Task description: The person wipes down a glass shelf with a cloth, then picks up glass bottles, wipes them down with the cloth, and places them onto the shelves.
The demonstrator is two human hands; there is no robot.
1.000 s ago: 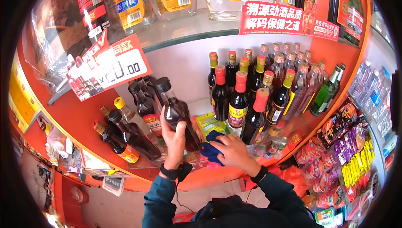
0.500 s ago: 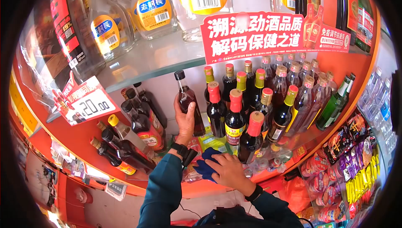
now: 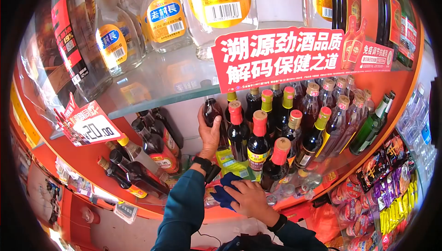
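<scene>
My left hand point(image 3: 210, 133) curled round a dark bottle point(image 3: 213, 113), my right hand point(image 3: 251, 199) half-spread, pressing a blue cloth point(image 3: 226, 192).

Yeah, you were in a shop, like a little grocery and liquor kind of place. Your glass shelf point(image 3: 165, 81) had barcoded clear bottles point(image 3: 166, 18) on it, plus a red promo strip point(image 3: 285, 57) and a price card point(image 3: 95, 129) reading 20.00 clipped along the front, with capped dark bottles point(image 3: 258, 146) packed in below. Off to your right you also had bright snack packs point(image 3: 399, 201) and clear plastic bottles point(image 3: 418, 124) racked up.
</scene>
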